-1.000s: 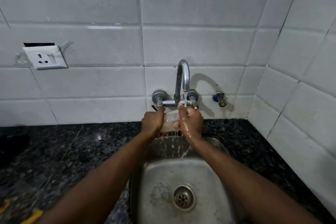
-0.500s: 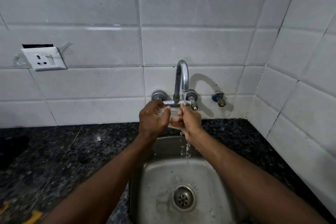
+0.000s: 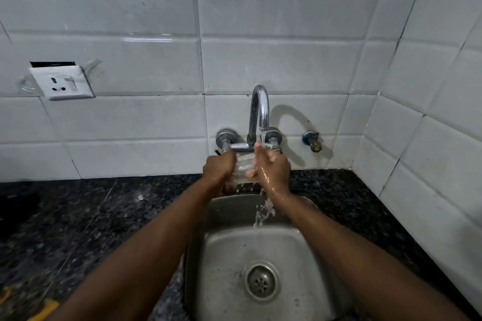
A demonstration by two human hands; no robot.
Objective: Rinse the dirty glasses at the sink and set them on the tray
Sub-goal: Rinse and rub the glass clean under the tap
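Both hands (image 3: 219,169) (image 3: 273,171) grip a glass (image 3: 243,168) under the running tap (image 3: 259,112); no writing is legible.

The faucet (image 3: 259,112) and tiled wall (image 3: 273,60) crowd above; the sink (image 3: 260,250) basin below lies open.

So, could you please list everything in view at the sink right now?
glass: one, clear, held between both hands under the tap
tap: one, chrome, on the wall, water running
small valve: one, blue and brass, right of the tap
sink: one, steel, with a drain in its floor
counter: one, black speckled, around the sink
socket: one, white, on the left wall tiles
yellow thing: unclear, bottom left
left hand: gripping the glass
right hand: wet, on the glass
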